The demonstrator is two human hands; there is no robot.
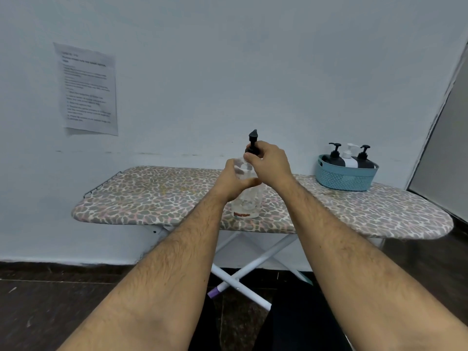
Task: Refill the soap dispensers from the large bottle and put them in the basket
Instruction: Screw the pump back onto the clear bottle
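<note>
A large clear bottle point(247, 202) with a black pump top point(252, 140) stands upright on the ironing board point(152, 196), near its middle. My left hand point(234, 182) wraps around the bottle's upper body. My right hand point(269, 164) grips the black pump collar at the neck. A blue plastic basket point(345, 177) sits at the board's back right. In it stand three soap dispensers: a black one point(333, 157), a white one point(350, 158) and another black one point(364, 159).
The ironing board has a leopard-print cover and white crossed legs point(243, 272). It stands against a pale wall with a printed sheet point(88, 89) taped at the left. The floor is dark. A grey panel point(445, 148) leans at the far right.
</note>
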